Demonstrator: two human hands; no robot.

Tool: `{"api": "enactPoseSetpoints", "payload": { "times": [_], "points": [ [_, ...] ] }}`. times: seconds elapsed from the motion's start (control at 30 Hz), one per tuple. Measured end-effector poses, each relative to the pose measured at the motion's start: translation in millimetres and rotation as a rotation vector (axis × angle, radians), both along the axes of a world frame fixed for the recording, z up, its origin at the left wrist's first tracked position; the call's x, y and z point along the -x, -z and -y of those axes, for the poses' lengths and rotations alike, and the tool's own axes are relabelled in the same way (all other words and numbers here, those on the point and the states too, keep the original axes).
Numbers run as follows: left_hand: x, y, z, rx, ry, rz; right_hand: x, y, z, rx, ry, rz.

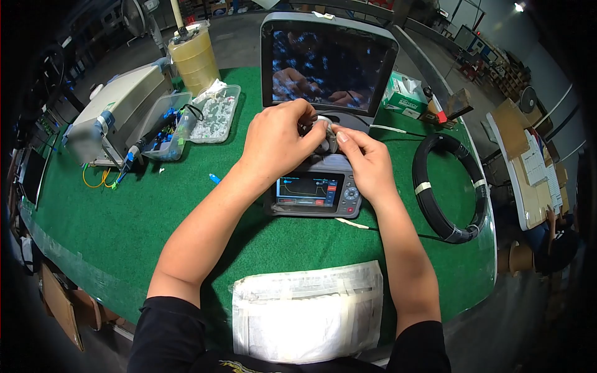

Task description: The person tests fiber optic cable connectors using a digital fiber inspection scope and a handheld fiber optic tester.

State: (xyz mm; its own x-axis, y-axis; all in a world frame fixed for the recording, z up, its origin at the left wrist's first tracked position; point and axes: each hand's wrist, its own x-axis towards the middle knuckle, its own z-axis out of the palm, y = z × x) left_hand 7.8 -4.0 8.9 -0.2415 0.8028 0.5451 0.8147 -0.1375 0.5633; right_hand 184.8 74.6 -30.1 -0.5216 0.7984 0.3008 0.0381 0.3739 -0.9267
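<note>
Both hands meet over the back of a small grey handheld device with a lit screen [309, 191], which shows a curve and has buttons at its right. My left hand [278, 135] is closed, its thumb and fingers pinched at a small grey-white part [328, 133]. From the right, my right hand [368, 163] pinches at the same spot, thumb and forefinger together. What exactly lies between the fingertips is mostly hidden. A thin black cable with a white-wrapped section [387, 129] runs just behind the hands.
A dark-screened monitor [326, 65] stands behind the hands. Right of them lies a coiled black cable [418, 186], with a green tissue box [404, 96] beyond. Clear plastic bins [214, 127], a beige machine [121, 105] and a tape-wrapped cylinder [194, 59] stand left. Plastic-covered paper [308, 311] lies in front.
</note>
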Motion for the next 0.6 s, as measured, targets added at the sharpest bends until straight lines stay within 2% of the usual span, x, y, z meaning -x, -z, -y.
{"api": "enactPoseSetpoints", "payload": {
  "times": [0.6],
  "points": [
    [1.0, 2.0, -1.0, 0.001, 0.003, -0.014, 1.1, 6.0, -3.3, 0.024, -0.011, -0.032]
  ]
}}
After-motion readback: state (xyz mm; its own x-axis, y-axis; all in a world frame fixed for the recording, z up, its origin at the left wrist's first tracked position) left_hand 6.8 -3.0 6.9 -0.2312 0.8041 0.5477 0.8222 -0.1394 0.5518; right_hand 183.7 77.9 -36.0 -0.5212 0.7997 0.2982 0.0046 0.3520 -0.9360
